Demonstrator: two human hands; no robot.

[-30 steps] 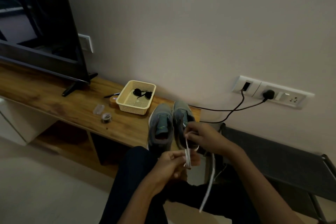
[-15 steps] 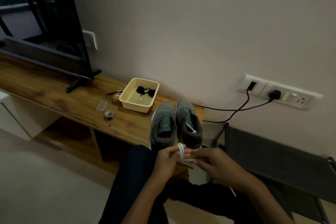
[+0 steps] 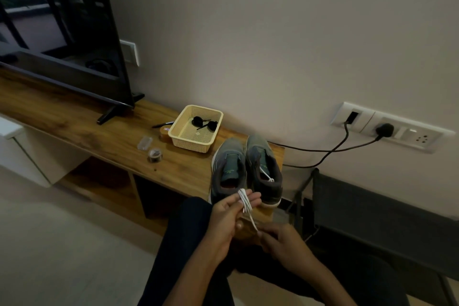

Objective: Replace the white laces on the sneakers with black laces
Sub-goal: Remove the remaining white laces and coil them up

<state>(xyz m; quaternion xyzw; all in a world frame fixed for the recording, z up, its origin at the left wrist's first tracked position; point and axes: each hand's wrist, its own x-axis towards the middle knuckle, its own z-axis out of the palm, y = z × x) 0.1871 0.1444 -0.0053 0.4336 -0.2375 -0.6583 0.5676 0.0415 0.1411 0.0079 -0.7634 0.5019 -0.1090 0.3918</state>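
Seated person coils a white lace (image 3: 244,202) in front of grey sneakers (image 3: 229,164) on a wooden bench (image 3: 74,117).

At left, a glossy dark TV (image 3: 62,32) stands on the grained bench. Next is a cream lattice basket (image 3: 191,144) holding two rolled black laces (image 3: 206,124), probably kept close for threading. The soft sneakers sit side by side, heels toward the person; a white loop (image 3: 267,176) shows in the right one. The left hand (image 3: 228,221) has thin cord wound round its outstretched fingers, thumb pinning the coils tidy. The right hand (image 3: 280,243) pinches the free end, keeping it taut.
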